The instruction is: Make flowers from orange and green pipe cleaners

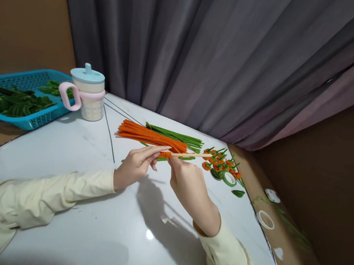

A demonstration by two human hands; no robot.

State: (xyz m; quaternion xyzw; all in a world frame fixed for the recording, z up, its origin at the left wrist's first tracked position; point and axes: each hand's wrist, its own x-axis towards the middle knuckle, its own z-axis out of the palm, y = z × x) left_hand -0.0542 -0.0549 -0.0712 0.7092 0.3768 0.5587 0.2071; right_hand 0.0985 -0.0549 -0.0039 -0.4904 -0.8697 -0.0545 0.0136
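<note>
Both hands meet above the white table around a thin pale wooden stick (pixel 193 155), with an orange pipe cleaner (pixel 164 154) coiled round its left part. My left hand (pixel 136 166) pinches the coiled end between thumb and fingers. On the stick just right of the coil, my right hand (pixel 188 186) is closed, its fingertips partly hidden behind the hand. Behind them lie a bundle of orange pipe cleaners (pixel 149 136) and a bundle of green pipe cleaners (pixel 189 140). Several small orange pieces with green stems (pixel 221 161) sit to the right.
A lidded cup with a pink handle (pixel 91 108) stands at the back left, beside a blue basket (pixel 27 122) of green pieces. Near the right edge are a roll of green tape (pixel 229 179) and a green leaf shape (pixel 237 193). A white ring (pixel 265 219) lies beyond the edge.
</note>
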